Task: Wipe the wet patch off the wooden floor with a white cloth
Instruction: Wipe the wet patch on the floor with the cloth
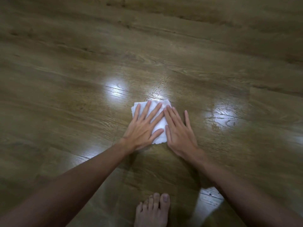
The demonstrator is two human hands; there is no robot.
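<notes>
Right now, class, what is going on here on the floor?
A person is crouched over a wooden floor, pressing a folded white cloth flat against the boards. The left hand lies spread on the cloth with straight fingers; the right hand lies beside it, partly on the cloth and partly on the floor. A wet sheen shows just beyond the cloth, so wiping is not finished. A bare foot stands near the bottom edge.

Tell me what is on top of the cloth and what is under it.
Both hands lie flat on the cloth: left hand fully, right hand partly, its outer fingers on the floor. The floor beneath the cloth is covered, so any wetness there cannot be seen.
</notes>
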